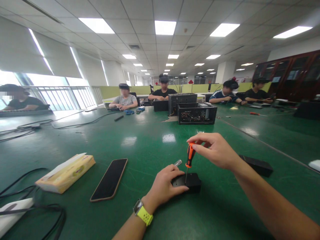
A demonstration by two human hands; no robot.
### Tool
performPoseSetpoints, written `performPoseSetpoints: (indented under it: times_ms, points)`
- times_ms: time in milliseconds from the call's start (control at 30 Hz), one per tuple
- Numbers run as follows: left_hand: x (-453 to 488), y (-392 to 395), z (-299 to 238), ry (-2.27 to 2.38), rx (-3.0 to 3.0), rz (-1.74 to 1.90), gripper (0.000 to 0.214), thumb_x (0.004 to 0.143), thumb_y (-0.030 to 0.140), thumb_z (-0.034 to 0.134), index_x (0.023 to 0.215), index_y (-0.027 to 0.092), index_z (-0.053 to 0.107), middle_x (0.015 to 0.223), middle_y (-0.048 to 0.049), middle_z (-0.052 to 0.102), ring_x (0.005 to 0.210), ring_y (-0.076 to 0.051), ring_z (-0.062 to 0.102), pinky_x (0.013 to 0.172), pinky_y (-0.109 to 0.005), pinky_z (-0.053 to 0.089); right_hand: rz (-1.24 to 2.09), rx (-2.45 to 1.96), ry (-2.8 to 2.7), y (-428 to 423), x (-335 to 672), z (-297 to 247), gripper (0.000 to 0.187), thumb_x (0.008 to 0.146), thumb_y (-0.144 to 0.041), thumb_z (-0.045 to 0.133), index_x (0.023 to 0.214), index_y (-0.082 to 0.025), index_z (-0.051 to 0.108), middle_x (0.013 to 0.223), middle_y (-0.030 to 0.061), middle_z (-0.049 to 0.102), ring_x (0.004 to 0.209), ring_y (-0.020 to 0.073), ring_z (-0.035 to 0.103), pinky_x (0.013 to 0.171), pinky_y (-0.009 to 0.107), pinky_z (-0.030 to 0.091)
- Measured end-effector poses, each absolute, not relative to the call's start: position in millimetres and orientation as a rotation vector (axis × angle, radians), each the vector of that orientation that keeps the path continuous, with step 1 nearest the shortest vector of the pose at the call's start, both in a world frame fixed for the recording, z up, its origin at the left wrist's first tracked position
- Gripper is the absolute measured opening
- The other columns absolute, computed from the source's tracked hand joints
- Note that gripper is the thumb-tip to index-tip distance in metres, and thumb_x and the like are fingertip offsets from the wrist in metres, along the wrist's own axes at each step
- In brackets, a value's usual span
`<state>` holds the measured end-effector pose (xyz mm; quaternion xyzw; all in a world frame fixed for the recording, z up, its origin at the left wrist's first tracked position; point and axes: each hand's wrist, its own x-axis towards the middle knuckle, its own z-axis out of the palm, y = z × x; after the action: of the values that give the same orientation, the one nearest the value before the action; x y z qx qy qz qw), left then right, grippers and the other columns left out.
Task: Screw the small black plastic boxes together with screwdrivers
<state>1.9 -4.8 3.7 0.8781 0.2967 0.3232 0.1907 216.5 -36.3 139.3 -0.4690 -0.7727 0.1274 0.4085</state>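
Note:
A small black box-shaped device [194,181] lies on the green table, its kind not clear to me. My left hand [166,183] is closed around the device's left end, thumb along the near side and fingers over the far side. An orange and black screwdriver [190,156] stands nearly upright, its tip touching the top of the device beside my left thumb. With the fingertips of my right hand [212,148] I grip the top of its handle. Just behind my left hand lies a small clear object [178,163], partly hidden.
A phone [109,180] and a tissue pack [66,173] lie to the left, near black cables [58,213]. Another black block [257,165] rests behind my right forearm. Open computer cases [197,114] stand farther back, with several people seated around the table [140,143].

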Motion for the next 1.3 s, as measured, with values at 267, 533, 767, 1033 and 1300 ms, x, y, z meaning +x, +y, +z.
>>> performPoseSetpoints:
  times_ms: [267, 533, 767, 1033, 1300]
  points:
    - [1.5, -2.2, 4.0, 0.836, 2.498, 0.908, 0.041, 0.075, 0.04, 0.081, 0.109, 0.019, 0.072, 0.099, -0.0068, 0.066, 0.093, -0.024, 0.063, 0.082, -0.032, 0.051, 0.274, -1.116, -1.973, -34.1, 217.1, 138.0, 0.018, 0.084, -0.033, 0.065, 0.092, -0.021, 0.077, 0.084, 0.0022, 0.072, 0.071, 0.014, 0.063, 0.057, 0.024, 0.045]
    - [1.0, -3.4, 3.9, 0.83, 2.5, 0.907, 0.039, 0.079, 0.044, 0.077, 0.11, 0.019, 0.072, 0.1, -0.0066, 0.066, 0.092, -0.023, 0.063, 0.082, -0.031, 0.051, 0.326, -1.175, -1.934, -36.2, 216.8, 140.0, 0.021, 0.085, -0.028, 0.061, 0.096, -0.018, 0.075, 0.09, 0.0047, 0.075, 0.075, 0.0161, 0.066, 0.059, 0.025, 0.049]
    - [0.3, -3.8, 4.6, 0.835, 2.5, 0.891, 0.038, 0.08, 0.042, 0.077, 0.11, 0.02, 0.072, 0.102, -0.0067, 0.065, 0.093, -0.023, 0.063, 0.082, -0.031, 0.051, 0.312, -1.175, -1.931, -35.4, 218.5, 139.3, 0.023, 0.085, -0.028, 0.061, 0.1, -0.019, 0.075, 0.09, 0.0049, 0.076, 0.072, 0.0158, 0.067, 0.059, 0.024, 0.05]
    - [0.4, -3.7, 5.6, 0.841, 2.493, 0.891, 0.037, 0.08, 0.041, 0.077, 0.109, 0.019, 0.072, 0.102, -0.0071, 0.065, 0.093, -0.023, 0.062, 0.082, -0.031, 0.051, 0.311, -1.099, -1.937, -33.7, 217.5, 138.1, 0.021, 0.085, -0.035, 0.065, 0.093, -0.02, 0.077, 0.088, 0.0042, 0.075, 0.076, 0.0166, 0.067, 0.061, 0.025, 0.05]
    - [0.2, -4.0, 5.5, 0.836, 2.5, 0.886, 0.036, 0.082, 0.043, 0.075, 0.109, 0.02, 0.072, 0.101, -0.0068, 0.065, 0.092, -0.023, 0.062, 0.082, -0.031, 0.051, 0.455, -1.133, -1.862, -32.9, 217.8, 135.0, 0.025, 0.088, -0.029, 0.059, 0.103, -0.017, 0.074, 0.09, 0.0063, 0.077, 0.074, 0.0177, 0.069, 0.064, 0.027, 0.054]
